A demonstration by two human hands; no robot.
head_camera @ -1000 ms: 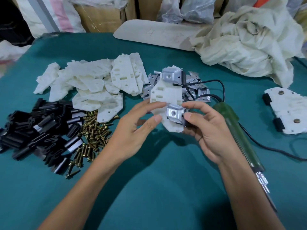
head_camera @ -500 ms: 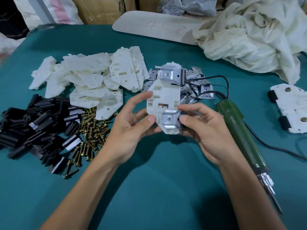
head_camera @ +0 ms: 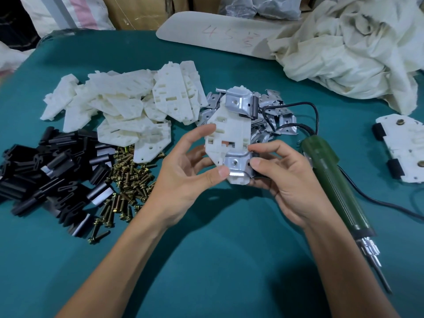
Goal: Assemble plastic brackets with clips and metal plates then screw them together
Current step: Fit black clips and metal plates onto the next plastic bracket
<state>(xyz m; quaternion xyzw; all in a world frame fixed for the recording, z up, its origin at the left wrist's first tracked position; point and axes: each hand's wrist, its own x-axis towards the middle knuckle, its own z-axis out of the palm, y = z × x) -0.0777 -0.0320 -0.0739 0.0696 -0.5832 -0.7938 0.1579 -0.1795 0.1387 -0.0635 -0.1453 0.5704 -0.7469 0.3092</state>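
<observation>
While clear of table [head_camera: 206, 271], bracket [head_camera: 229, 129] sits between left hand [head_camera: 183, 177], right hand [head_camera: 291, 180]; both pinch it.

Far left lie clips [head_camera: 46, 175], screws [head_camera: 128, 180] beside them, brackets [head_camera: 124, 104] behind, plates [head_camera: 286, 121] right of brackets, screwdriver [head_camera: 339, 187] further right.

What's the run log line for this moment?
left hand: holds white bracket | right hand: pinches near metal plate | far metal plate: on bracket | plate holes: empty | screwdriver: lying on table

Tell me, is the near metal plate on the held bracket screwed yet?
Not yet: the bracket's metal plate shows an empty hole; the screwdriver lies on the table.
</observation>
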